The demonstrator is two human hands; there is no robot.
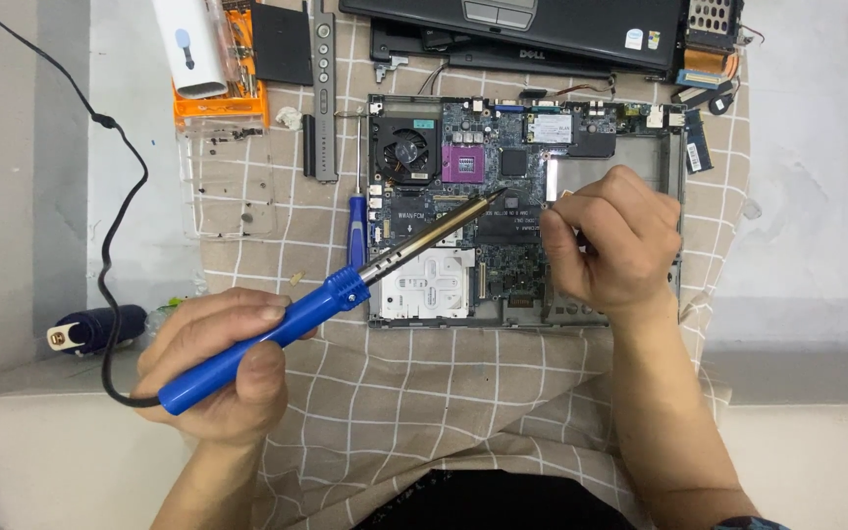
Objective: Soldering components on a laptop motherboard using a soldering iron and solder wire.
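Two hands busy. Left hand (213,363) fingers wrapped tight round blue soldering iron (277,329); its metal tip slants up-right, over laptop motherboard (463,186). Right hand (612,240) curled, fingertips pinched on something small, cannot tell what, just right of tip. Blue screwdriver (356,221) lies beyond left fingers. Checked cloth (424,383) beneath.

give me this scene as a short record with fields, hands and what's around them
left hand: holds blue soldering iron, tip over the board
right hand: closed, resting on the opened laptop base; what it pinches is hidden
board: fan top left, purple socket beside it
beside base: blue screwdriver
surface: checked cloth
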